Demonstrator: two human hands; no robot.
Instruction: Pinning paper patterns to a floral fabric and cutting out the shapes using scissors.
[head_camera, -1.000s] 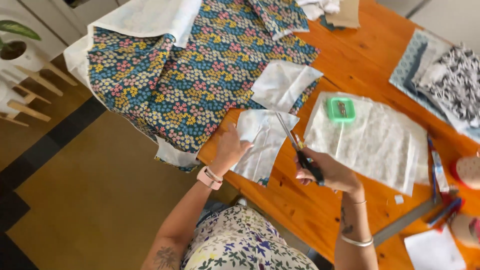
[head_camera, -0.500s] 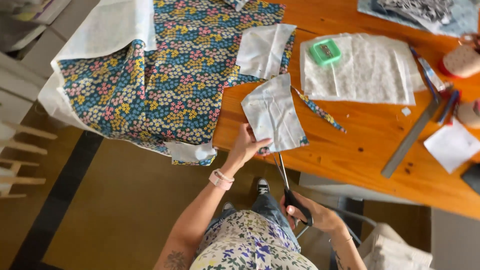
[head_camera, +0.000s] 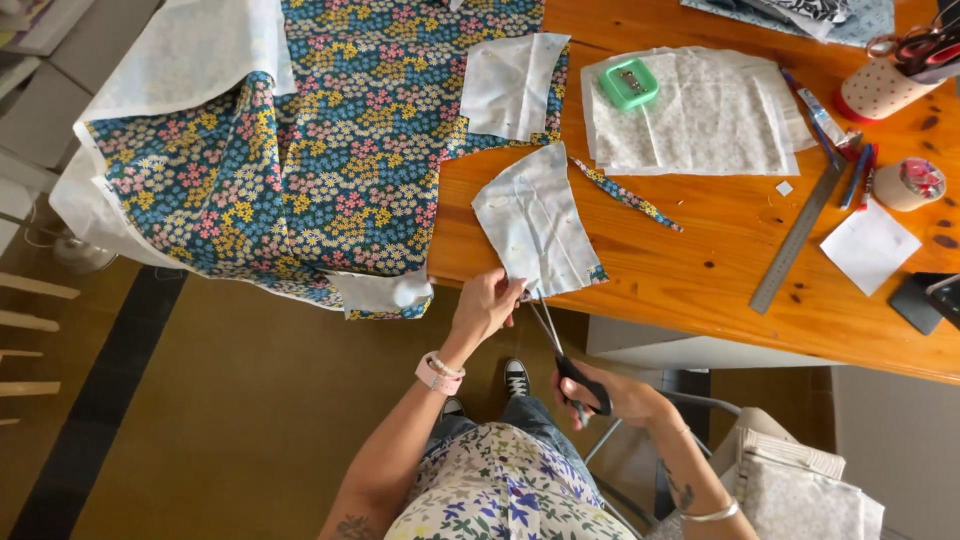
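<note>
The left hand (head_camera: 487, 305) pinches the near corner of a pale fabric piece (head_camera: 535, 222) at the table (head_camera: 700, 290) edge. The right hand (head_camera: 612, 395) grips black-handled scissors (head_camera: 560, 345), blades angled up-left toward that corner. The piece lies ahead of both hands, its long axis running away from the person, nearer the left hand. Whether the blades bite the cloth is hard to make out.

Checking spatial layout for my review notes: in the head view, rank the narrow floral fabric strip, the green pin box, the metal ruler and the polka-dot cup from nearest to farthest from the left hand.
From the left hand:
1. Narrow floral fabric strip, up and to the right on the wooden table.
2. Green pin box, farther up, on the pale fabric.
3. Metal ruler, well to the right, lying diagonally.
4. Polka-dot cup, at the far top right corner.
</note>
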